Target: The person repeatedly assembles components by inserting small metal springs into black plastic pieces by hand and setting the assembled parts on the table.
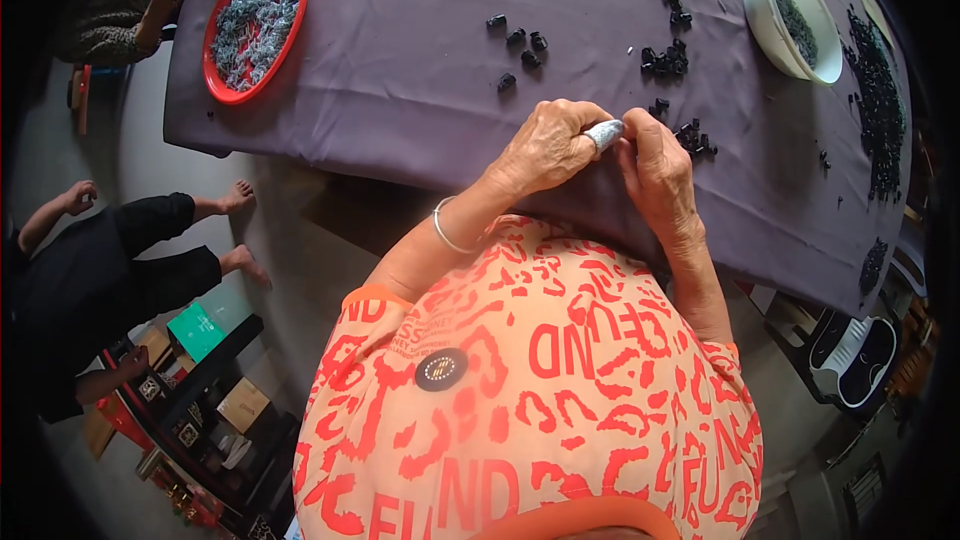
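Head view, looking down: a counter (400,60) under a dull purple cloth, its near edge running just in front of the wearer's patterned orange shirt (530,410). Left hand (548,148) reaches in over that edge, a pale bracelet (440,223) at the wrist, a silvery wrap (603,133) on one finger. Right hand (660,170) opposite, fingers curled. Both hands narrow, fingertips brought together; cannot tell whether a part is pinched between them, the spot being too small and partly covered. Small black parts (695,139) lie in a cluster just beside the right hand, with a smaller group (659,106) close behind it. Farther across the cloth, a tight clump (664,61); left of that, five or so loose pieces (516,37), well apart from the clump. Far left, a red tray (232,96) holding many thin greyish bits (258,20). Far right, a white bowl (768,30), tilted in this bent view, greyish-green bits (795,20) inside. Beyond it, along the right edge, a long dark spread of black pieces (878,110). Left of the counter, a second person (80,270) in dark clothes, bare feet (238,197) on the floor.
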Tool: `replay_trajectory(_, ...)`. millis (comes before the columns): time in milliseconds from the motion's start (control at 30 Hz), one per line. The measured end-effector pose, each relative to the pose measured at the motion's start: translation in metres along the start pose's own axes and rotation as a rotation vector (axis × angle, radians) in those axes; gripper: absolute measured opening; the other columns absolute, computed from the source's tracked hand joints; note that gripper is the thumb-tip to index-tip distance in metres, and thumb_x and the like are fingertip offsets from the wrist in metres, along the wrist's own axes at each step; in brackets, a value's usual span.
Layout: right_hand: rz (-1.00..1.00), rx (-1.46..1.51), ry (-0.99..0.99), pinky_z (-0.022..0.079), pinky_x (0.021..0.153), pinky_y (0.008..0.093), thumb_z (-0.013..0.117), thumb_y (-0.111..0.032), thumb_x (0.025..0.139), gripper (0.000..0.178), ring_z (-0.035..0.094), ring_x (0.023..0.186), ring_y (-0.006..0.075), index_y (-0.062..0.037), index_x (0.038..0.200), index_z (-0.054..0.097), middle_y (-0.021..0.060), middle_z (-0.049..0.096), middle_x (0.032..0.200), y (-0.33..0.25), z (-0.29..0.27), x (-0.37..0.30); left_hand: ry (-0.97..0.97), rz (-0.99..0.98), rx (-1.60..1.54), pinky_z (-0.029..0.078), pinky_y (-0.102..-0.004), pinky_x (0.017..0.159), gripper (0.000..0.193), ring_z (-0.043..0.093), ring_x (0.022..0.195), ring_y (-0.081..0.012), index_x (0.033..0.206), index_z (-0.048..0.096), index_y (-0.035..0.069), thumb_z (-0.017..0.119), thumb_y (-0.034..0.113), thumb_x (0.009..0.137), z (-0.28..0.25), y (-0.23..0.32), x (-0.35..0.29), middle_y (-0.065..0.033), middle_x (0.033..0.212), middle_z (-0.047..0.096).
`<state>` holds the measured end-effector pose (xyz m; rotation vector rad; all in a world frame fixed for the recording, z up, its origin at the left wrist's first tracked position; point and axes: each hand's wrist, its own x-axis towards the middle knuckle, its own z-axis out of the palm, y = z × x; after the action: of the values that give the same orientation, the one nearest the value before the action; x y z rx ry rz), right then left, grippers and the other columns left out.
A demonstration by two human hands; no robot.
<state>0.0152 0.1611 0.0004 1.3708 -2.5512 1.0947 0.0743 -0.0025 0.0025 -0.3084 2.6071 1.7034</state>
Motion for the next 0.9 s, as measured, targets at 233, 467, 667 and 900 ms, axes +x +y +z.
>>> replay_trajectory(233,-0.044,0.021,-0.019,0.051,0.067,0.0390,0.062,0.007,0.076,0.037,0.063,0.076,0.0324,-0.0019,0.111,0.051,0.0162,0.060,0.085,0.003,-0.002,0.003,-0.213,-0.360,-0.237,0.052,-0.0244,0.060,0.020,0.064,0.073,-0.0089,0.096,0.070,0.001,0.062,0.017,0.087,-0.007,0.006,0.012,-0.0053,0.079,0.069)
replay_trajectory(467,-0.032,0.054,-0.014,0.051,0.068,0.0392,0.061,0.007,0.076,0.044,0.063,0.076,0.0328,-0.0023,0.117,0.049,0.0159,0.061,0.086,0.010,0.002,-0.002,-0.218,-0.324,-0.260,0.050,-0.0235,0.055,0.020,0.064,0.071,-0.0100,0.093,0.070,0.001,0.066,0.019,0.086,-0.010,0.008,0.010,-0.0049,0.078,0.069)
replay_trajectory(667,-0.074,0.054,-0.042,0.049,0.082,0.0408,0.066,0.004,0.073,0.046,0.060,0.095,0.0341,-0.0027,0.117,0.053,0.0160,0.061,0.102,-0.001,-0.016,0.007,-0.238,-0.366,-0.375,0.050,-0.0257,0.051,0.024,0.065,0.067,-0.0101,0.091,0.072,0.001,0.073,0.023,0.079,-0.006,0.003,0.014,-0.0063,0.074,0.068)
replay_trajectory(900,-0.103,0.253,-0.012,0.041,0.097,0.0434,0.065,-0.022,0.081,0.047,0.055,0.112,0.0356,-0.0021,0.122,0.053,0.0185,0.058,0.117,-0.024,0.014,0.028,0.030,0.182,-0.219,0.049,-0.0334,0.064,0.024,0.057,0.068,-0.0165,0.081,0.057,-0.006,0.063,0.009,0.063,0.005,-0.029,0.005,-0.0132,0.069,0.060)
